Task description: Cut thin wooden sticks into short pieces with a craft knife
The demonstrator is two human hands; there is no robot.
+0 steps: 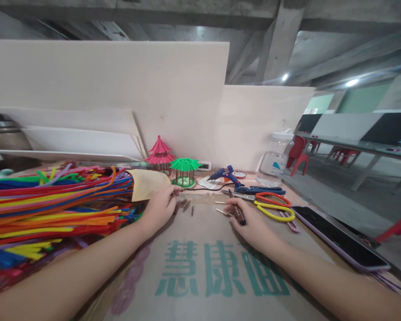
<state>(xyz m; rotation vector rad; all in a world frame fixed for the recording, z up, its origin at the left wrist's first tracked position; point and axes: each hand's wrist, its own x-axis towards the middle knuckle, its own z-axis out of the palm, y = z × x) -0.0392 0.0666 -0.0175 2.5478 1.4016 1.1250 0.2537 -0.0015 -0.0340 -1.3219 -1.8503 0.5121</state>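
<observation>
My right hand [249,218] is closed around a dark brown marker pen [237,207], held at a tilt over the table. Close to its fingertips lie a few pale short sticks [223,211]. Across from it, my left hand [160,208] has its fingers bent and drawn together; whatever is between them, if anything, is too small to make out. Several short brown sticks [185,205] lie beside its thumb. Behind the hands stand a small green-roofed pavilion [186,165] and a pink-roofed one [160,154].
Bundles of coloured pipe cleaners [53,203] fill the left side. A blue glue gun [227,174], scissors [274,207], a phone [341,236] and a clear plastic jar [274,160] are on the right. White boards [187,107] wall off the back. Printed sheeting [200,307] covers the front.
</observation>
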